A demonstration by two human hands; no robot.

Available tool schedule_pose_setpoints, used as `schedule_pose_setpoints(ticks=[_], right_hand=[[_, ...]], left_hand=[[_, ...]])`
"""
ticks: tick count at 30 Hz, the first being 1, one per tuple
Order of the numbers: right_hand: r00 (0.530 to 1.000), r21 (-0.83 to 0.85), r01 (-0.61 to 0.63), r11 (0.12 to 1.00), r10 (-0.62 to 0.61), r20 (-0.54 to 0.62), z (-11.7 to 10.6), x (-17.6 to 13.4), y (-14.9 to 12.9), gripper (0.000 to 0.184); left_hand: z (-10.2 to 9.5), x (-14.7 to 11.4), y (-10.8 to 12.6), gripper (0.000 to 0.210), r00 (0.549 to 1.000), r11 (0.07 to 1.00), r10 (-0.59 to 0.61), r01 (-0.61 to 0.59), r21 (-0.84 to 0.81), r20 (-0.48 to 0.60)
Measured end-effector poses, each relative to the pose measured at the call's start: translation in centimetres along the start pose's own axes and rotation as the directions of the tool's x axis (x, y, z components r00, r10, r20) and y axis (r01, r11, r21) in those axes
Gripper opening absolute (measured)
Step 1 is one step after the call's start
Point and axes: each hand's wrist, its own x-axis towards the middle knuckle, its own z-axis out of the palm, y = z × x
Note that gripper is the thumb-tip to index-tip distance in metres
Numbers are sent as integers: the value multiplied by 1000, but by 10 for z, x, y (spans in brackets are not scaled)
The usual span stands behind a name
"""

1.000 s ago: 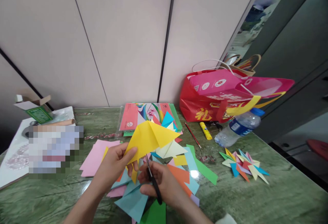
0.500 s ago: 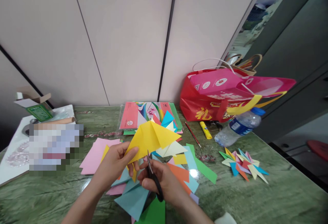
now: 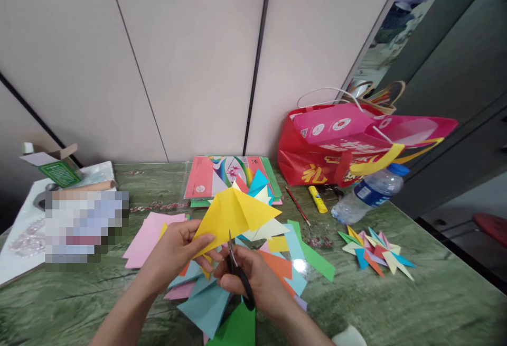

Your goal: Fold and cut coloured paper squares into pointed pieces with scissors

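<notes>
The person's slim forearms [image 3: 129, 306] (bare to the view's lower edge) taper to narrow wrists [image 3: 156, 273] and two bare hands [image 3: 180, 244].

A pale panelled wall [image 3: 198, 61] rises behind a green marbled table [image 3: 428, 304]; dark panels [image 3: 459, 87] stand at right

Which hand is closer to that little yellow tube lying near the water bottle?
Right. The right hand, holding the scissors, is left of the yellow tube and closer to the camera wearer. The left hand, gripping the folded yellow paper, is farther left.
</notes>
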Motion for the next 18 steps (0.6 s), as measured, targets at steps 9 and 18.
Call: schedule_pose_setpoints(ticks=[9, 18], right_hand=[[1000, -5, -18, 1000, 18, -8, -2, -2, 1, 46], [1000, 3, 0, 1000, 0, 21, -1, -2, 1, 42]], left_hand=[[0, -2, 2, 23, 1000, 1000, -3, 3, -6, -3], [-1, -4, 4, 23, 999, 1000, 18, -18, 0, 33]])
